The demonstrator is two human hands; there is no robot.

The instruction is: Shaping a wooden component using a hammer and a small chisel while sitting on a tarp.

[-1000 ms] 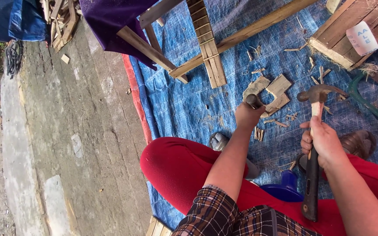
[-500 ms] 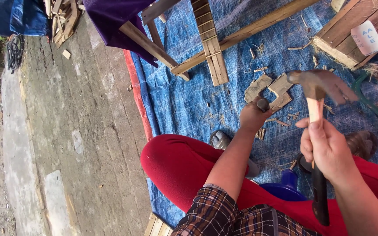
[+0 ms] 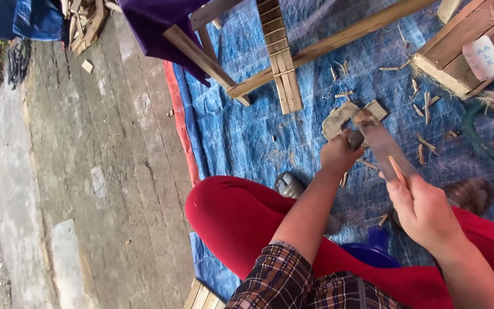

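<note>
Wooden pieces lie flat on the blue tarp, and the head view shows the left hand clenched over a small dark part pressed against the flat wood piece. Right hand is wrapped tight around the hammer, whose blurred head sits at the wood piece. Judging by the scattered splinters, some chopping or nailing is done; the piece looks unfinished. Around it: a slatted strip, a long beam, a wooden crate, red-trousered legs close beneath the swing.
</note>
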